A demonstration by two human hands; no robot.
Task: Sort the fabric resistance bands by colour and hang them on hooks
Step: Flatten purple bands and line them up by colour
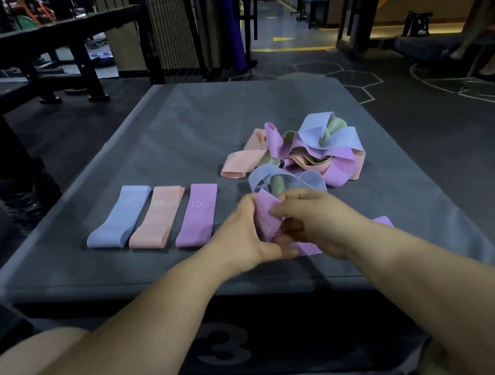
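Holding: the left hand (241, 234) and the right hand (314, 218) meet at 6 o'clock on the grey padded box (163, 129), both gripping the held purple band (265, 214).
Left grip: fingers and thumb are curled closed on the band's left edge, with the thumb underneath.
Right grip: the thumb and bent fingers pinch the band's right edge; the fingertips are partly hidden by fabric.
Held band: it stands folded between the two hands, just above the box top. A purple stretch passes under the right wrist and shows again toward 4 o'clock, lying on the top.
Sorted row: at 9 o'clock from the hands, three bands lie flat side by side, slanted alike. They are the blue band (121, 218), the peach band (158, 216) and the flat purple band (197, 215), the last nearest the left hand. The peach one reads 15 and the purple one 10; the blue print is too faint to read.
Pile: at 1 o'clock from the hands lies the tangled pile of bands (299, 151) in blue, purple, peach and pale green. Its nearest blue loop sits just beyond the fingers.
Box front: a large numeral 3 (222, 345) shows at 6 o'clock, between the forearms.
Surroundings: a dark gym floor with hexagon lines, a wire mesh panel (167, 19) at 12 o'clock, a blue bench (315, 6) at 1 o'clock, and a person's bare legs (493, 51) at 3 o'clock.
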